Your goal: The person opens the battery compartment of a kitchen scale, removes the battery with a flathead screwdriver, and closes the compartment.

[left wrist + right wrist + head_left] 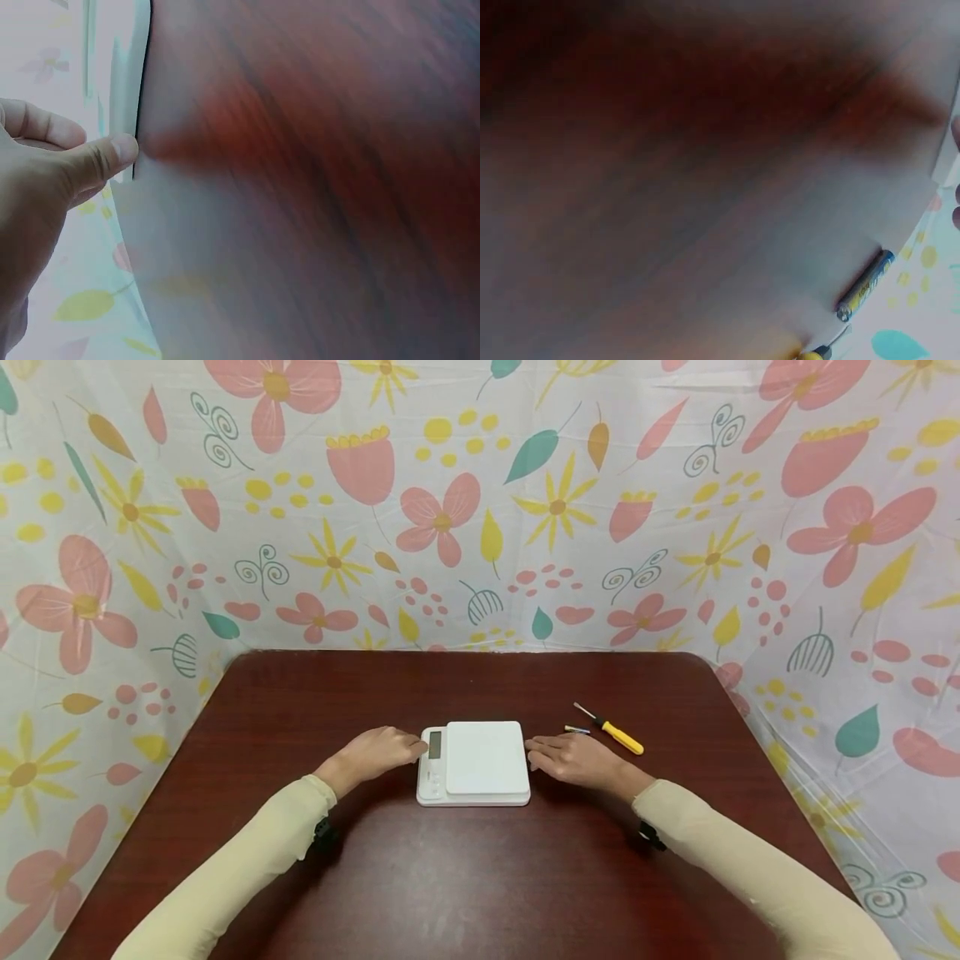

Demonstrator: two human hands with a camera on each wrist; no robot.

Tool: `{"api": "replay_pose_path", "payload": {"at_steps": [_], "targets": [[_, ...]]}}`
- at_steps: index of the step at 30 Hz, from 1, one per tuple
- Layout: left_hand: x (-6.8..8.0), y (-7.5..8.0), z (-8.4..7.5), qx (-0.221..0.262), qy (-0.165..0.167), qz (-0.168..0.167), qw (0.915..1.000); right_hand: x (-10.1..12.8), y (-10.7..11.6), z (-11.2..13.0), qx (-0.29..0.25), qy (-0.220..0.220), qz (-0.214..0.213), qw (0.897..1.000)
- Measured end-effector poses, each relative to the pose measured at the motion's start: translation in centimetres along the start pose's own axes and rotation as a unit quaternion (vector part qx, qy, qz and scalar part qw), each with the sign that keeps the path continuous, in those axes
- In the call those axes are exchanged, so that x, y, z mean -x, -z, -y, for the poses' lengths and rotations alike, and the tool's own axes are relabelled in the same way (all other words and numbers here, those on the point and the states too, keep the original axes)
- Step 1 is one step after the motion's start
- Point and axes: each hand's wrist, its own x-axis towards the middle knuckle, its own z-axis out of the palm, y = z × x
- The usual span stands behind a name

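We are seeing the scale point(474, 763) sitting on the table point(465, 877), about midway across it. The left hand point(378, 752) is lying just left of the scale, its fingertips at that edge; the right hand point(573, 758) is lying just right of it. Behind the right hand the battery point(577, 729) is lying, and the screwdriver point(611, 731) is lying just right of the battery.
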Motion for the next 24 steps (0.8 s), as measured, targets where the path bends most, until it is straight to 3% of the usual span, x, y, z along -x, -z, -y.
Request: {"api": "replay_pose_path", "payload": {"at_steps": [3,6,9,13,16,18,21,24], "targets": [[0.5,0.2,0.7,0.064,0.050,-0.015,0.9966,0.6,0.4,0.0,-0.025,-0.036,-0.009,0.999],[1.1,0.5,1.8,0.147,0.123,-0.015,0.9814,0.8,1.4,0.3,-0.067,-0.097,-0.012,0.993],[1.7,0.5,2.8,0.225,0.194,0.001,0.9549,0.8,2.6,1.0,-0.100,-0.177,-0.022,0.979],[2.1,0.4,3.7,0.322,0.263,0.036,0.9090,0.3,3.8,2.4,-0.117,-0.289,-0.045,0.949],[2.0,0.2,4.0,0.378,0.286,0.056,0.8786,0.0,4.5,3.7,-0.123,-0.363,-0.041,0.923],[1.8,-0.1,4.2,0.404,0.288,0.063,0.8659,-0.2,4.8,4.6,-0.127,-0.402,-0.027,0.906],[1.4,-0.7,4.4,0.429,0.285,0.068,0.8542,-0.7,5.0,5.9,-0.143,-0.449,-0.003,0.882],[1.0,-1.4,4.5,0.441,0.278,0.073,0.8505,-1.1,5.0,7.0,-0.161,-0.479,0.021,0.862]]}}
